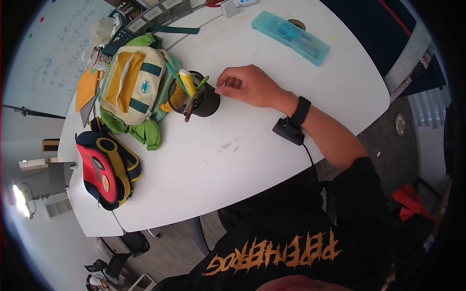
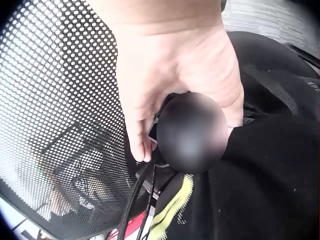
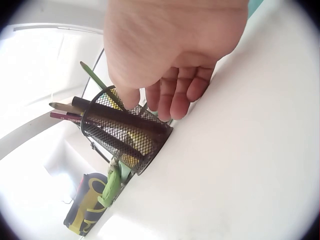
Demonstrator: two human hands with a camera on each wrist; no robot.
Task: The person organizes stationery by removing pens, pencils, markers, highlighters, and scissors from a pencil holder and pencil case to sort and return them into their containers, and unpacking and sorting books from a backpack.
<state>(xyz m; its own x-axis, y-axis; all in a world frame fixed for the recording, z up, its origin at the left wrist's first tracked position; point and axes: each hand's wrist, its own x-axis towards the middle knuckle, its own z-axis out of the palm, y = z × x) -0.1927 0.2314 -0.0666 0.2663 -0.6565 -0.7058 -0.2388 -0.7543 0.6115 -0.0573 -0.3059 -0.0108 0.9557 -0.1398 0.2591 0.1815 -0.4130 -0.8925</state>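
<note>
My right hand (image 1: 252, 86) is beside a black mesh pen cup (image 1: 208, 103), its fingers loosely curled and holding nothing. The thumb tip overlaps the cup's side in the right wrist view, and the fingertips are close to the white tabletop. In the pen cup stand a yellow marker (image 1: 187, 81), a green pencil (image 3: 92, 75) and several other pens. My left hand (image 2: 175, 65) points downward by dark clothing, next to a mesh chair back (image 2: 60, 110). Dark cables (image 2: 132, 200) run below its fingers; a blurred disc covers part of the hand, so I cannot tell whether it holds anything.
Behind the cup lies a cream, yellow and green bag (image 1: 133, 87). A red, navy and yellow bag (image 1: 99, 167) lies at the left. A translucent blue pencil case (image 1: 291, 39) lies toward the far right. Grey baskets (image 1: 160, 14) and an orange envelope (image 1: 86, 89) sit at the back.
</note>
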